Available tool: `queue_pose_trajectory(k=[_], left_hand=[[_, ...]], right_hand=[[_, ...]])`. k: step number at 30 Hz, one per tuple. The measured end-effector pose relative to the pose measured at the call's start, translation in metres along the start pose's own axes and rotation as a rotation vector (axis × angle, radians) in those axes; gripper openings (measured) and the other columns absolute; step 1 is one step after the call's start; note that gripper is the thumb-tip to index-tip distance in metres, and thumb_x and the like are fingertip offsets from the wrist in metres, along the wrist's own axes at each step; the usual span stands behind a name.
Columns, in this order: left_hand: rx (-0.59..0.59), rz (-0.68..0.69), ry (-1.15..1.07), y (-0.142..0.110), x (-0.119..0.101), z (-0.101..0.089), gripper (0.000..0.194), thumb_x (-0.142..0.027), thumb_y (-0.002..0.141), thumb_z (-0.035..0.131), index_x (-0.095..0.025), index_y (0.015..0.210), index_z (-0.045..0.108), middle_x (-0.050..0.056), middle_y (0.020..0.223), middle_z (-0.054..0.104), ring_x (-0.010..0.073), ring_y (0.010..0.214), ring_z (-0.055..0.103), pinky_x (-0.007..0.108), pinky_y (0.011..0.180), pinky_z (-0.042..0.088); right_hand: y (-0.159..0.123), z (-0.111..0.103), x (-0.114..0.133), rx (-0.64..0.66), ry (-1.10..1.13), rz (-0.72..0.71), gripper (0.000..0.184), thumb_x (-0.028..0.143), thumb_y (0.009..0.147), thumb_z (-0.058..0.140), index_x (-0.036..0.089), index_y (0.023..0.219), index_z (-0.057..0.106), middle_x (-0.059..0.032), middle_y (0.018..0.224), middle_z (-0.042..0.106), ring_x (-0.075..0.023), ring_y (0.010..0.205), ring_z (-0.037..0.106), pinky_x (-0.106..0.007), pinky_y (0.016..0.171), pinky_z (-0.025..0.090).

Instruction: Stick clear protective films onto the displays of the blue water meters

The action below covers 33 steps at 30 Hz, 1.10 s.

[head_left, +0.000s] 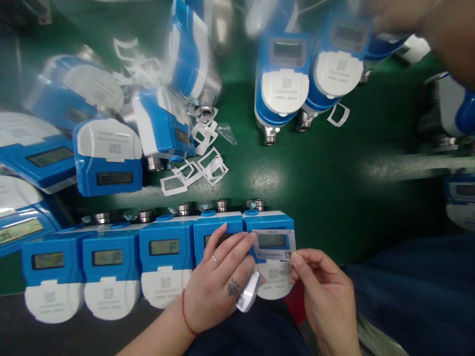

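A silver-grey frame label (272,254) with a window lies over the display of the rightmost blue-and-white water meter (272,282) in the front row. Its lower right corner is pinched between the thumb and forefinger of my right hand (326,291). My left hand (224,277) reaches across the neighbouring meter, its fingertips at the label's left edge. A curled white label piece (248,292) sticks out from under that hand, held by fingers that are partly hidden. To the left, another meter (166,259) in the row shows digits on its display.
Further meters (108,158) lie at the left. Two more meters (285,81) stand at the back. Loose white frame-shaped offcuts (174,185) are scattered on the green table (315,183). A blurred hand (445,34) of another person is at the upper right.
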<state>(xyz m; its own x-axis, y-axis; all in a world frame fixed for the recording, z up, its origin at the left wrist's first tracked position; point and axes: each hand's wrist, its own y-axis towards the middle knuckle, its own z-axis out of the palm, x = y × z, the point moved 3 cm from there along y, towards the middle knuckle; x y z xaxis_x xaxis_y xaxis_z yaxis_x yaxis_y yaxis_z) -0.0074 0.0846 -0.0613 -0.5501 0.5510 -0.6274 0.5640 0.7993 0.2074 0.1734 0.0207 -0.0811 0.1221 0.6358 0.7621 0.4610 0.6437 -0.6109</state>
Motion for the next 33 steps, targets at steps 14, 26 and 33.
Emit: queue_pose_trajectory(k=[14, 26, 33], left_hand=[[0.020, 0.011, 0.000, 0.0010, 0.0004, -0.0002, 0.012, -0.022, 0.084, 0.065, -0.015, 0.092, 0.061, 0.013, 0.118, 0.069, 0.0238, 0.114, 0.061, 0.048, 0.111, 0.035], [0.016, 0.005, 0.018, 0.0009, -0.0001, 0.0012, 0.008, -0.020, 0.084, 0.063, -0.016, 0.091, 0.061, 0.014, 0.120, 0.068, 0.0232, 0.112, 0.062, 0.048, 0.111, 0.035], [0.012, 0.018, 0.035, 0.0022, -0.0017, 0.0011, 0.009, -0.019, 0.084, 0.063, -0.015, 0.091, 0.060, 0.015, 0.117, 0.069, 0.0232, 0.109, 0.063, 0.048, 0.110, 0.035]], right_hand=[[-0.0002, 0.0033, 0.0056, -0.020, 0.002, -0.025, 0.015, 0.032, 0.075, 0.076, 0.019, 0.076, 0.069, 0.0015, 0.056, 0.060, -0.0113, 0.050, 0.055, -0.021, 0.049, 0.047], [-0.0008, 0.0059, 0.0082, -0.007, 0.021, -0.053, 0.013, 0.030, 0.078, 0.074, 0.019, 0.075, 0.068, 0.0025, 0.056, 0.059, -0.0099, 0.051, 0.054, -0.020, 0.050, 0.047], [0.0021, 0.0072, 0.0091, 0.010, 0.028, -0.026, 0.012, 0.028, 0.079, 0.073, 0.019, 0.075, 0.066, 0.0039, 0.056, 0.058, -0.0089, 0.050, 0.053, -0.020, 0.052, 0.046]])
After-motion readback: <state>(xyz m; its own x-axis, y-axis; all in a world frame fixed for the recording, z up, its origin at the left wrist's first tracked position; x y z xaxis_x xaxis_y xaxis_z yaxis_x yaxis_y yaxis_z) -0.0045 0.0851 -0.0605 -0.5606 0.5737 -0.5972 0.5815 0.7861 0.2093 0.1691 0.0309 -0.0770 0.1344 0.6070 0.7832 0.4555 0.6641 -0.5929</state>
